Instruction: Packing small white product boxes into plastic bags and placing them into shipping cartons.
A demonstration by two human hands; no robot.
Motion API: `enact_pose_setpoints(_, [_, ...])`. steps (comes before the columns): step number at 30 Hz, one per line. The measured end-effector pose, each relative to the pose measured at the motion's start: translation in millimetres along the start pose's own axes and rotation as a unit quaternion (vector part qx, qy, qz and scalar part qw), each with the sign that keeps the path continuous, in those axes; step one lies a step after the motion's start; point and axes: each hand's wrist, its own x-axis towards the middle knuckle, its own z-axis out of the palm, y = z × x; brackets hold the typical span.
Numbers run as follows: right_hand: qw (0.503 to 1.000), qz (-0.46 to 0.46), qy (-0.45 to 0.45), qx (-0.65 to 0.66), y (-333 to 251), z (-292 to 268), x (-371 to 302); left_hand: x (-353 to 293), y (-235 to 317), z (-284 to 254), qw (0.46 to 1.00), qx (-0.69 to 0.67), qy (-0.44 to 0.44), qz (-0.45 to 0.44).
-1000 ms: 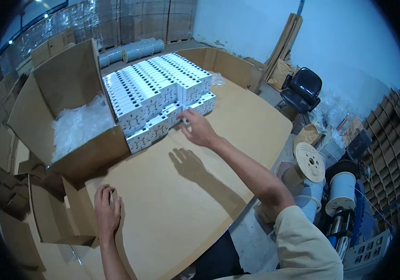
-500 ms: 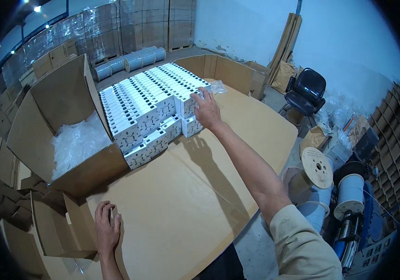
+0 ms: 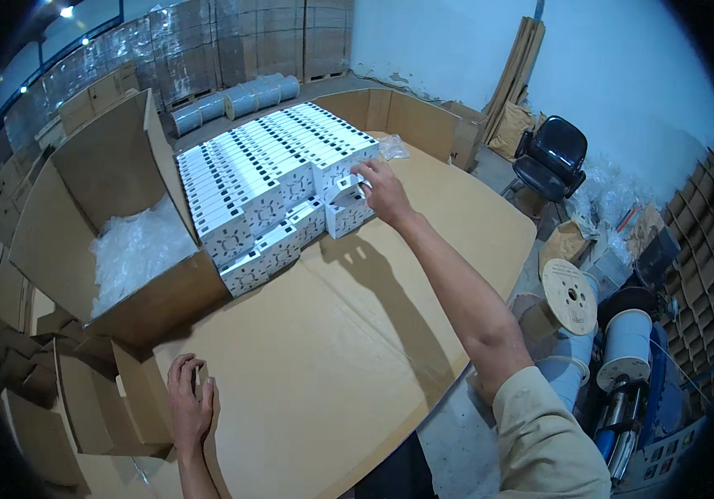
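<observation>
Right hand (image 3: 384, 193), nearly closed, pinches a white box (image 3: 343, 190) tilted at the near right corner of the stack (image 3: 261, 170); a slack grip could drop it. Left hand (image 3: 190, 405) half-curled, seemingly empty, on the table (image 3: 315, 382).

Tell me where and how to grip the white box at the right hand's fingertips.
I'd pinch the white box by its near end, coming from the near right, where the right hand already is: that end juts out of the stack, while the closely packed boxes behind seem to leave little room.
</observation>
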Motion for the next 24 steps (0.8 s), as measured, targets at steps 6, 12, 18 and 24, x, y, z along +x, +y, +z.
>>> enact_pose_setpoints(6, [0.999, 0.002, -0.007, 0.044, -41.8, -28.2, -13.9, -1.8, -10.6, -1.0, 1.0, -0.019, 0.009, -0.004])
enact_pose_setpoints(12, [0.988, 0.055, -0.096, 0.108, -120.9, -29.1, -50.0, 0.5, -15.8, 1.1, 0.999, -0.032, 0.025, 0.006])
enact_pose_setpoints(18, [0.97, 0.048, -0.135, 0.195, -213.0, 4.4, -79.4, 3.8, -18.9, 5.0, 0.978, -0.189, 0.08, -0.041])
enact_pose_setpoints(24, [0.946, 0.024, -0.147, 0.289, -304.1, 34.0, -95.3, 4.5, -27.8, -6.6, 0.916, -0.349, 0.07, -0.182])
